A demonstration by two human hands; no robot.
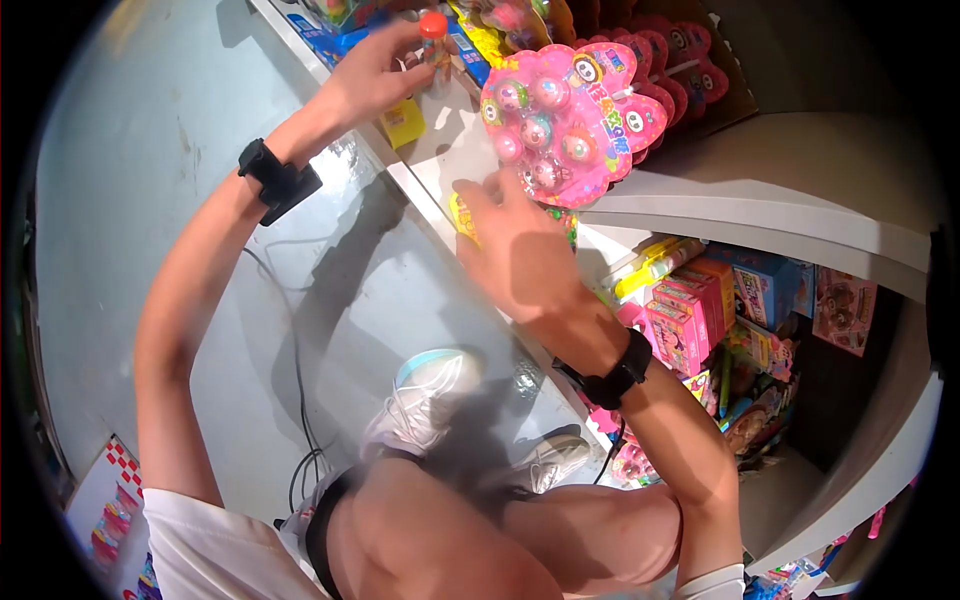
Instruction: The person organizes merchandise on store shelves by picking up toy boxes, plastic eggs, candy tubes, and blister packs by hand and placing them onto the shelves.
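Observation:
My left hand [378, 75] has its thumb and fingers around a small clear tube with an orange-red cap [433, 28], upright over the white shelf ledge. Below it on the ledge is a small yellow piece [403, 124]. My right hand [522, 250] is curled over a yellow packet [464, 220] with printing, mostly hidden under the fingers. Multicoloured bits [568, 224] show at the hand's other side; whether they belong to the packet I cannot tell. Just beyond my right fingers stands a pink paw-shaped blister card [570, 125] with round clear bubbles holding small figures.
More pink cards [680, 65] stand in a row behind the first one. A lower shelf holds pink boxes [680, 325], a blue box [762, 285] and a yellow stick-like toy [655, 268]. The curved shelf edge [780, 200] juts out at right. A black cable [300, 390] lies on the floor.

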